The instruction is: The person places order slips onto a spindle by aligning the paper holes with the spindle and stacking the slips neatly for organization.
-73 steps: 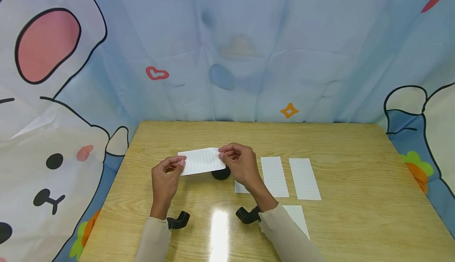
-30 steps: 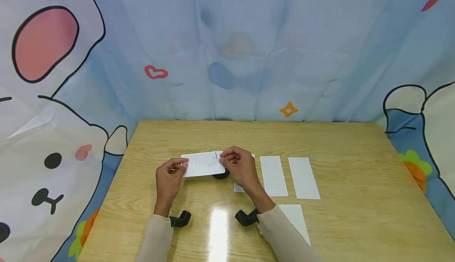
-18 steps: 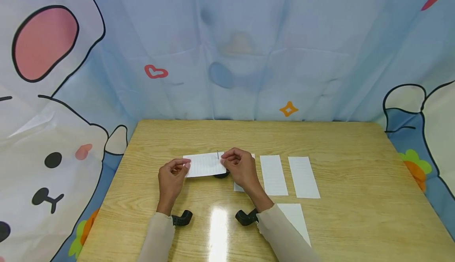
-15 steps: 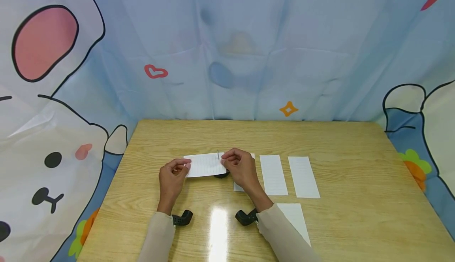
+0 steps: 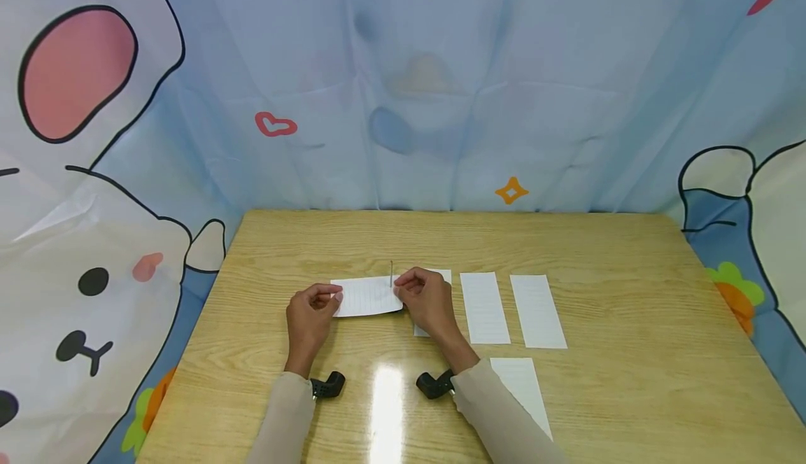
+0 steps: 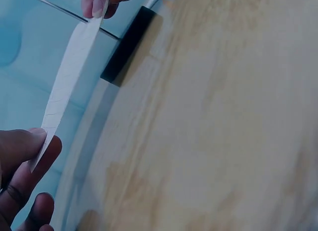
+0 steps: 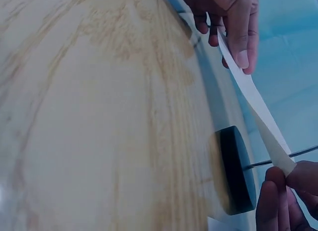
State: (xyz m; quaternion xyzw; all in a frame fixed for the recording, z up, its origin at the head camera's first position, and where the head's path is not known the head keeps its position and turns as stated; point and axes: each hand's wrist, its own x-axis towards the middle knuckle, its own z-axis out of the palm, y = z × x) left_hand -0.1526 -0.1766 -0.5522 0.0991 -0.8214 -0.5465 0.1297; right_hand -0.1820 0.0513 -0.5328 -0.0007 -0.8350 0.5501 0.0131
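A white ruled paper slip (image 5: 365,297) is stretched level between both hands. My left hand (image 5: 311,320) pinches its left end between thumb and fingers, while my right hand (image 5: 433,304) pinches the right end. Close beside the right fingertips, the thin metal rod (image 5: 391,273) of a bill spike passes through the slip and sticks up above it. The wrist views show the spike's round black base (image 6: 130,46) standing on the table, with the slip partway up the rod, above the base. In the head view the slip and right hand hide nearly all of that base.
To the right on the wooden table (image 5: 630,380) lie several more white slips, among them a back one (image 5: 485,308), a right one (image 5: 538,311) and a front one (image 5: 519,390). Another slip (image 5: 441,275) is partly behind the right hand. A printed curtain (image 5: 403,156) hangs behind the table.
Earlier no rod showed above the slip; then its tip came through near the right fingers, and more of it stands out now. Both hands have lowered the slip and shifted it slightly right.
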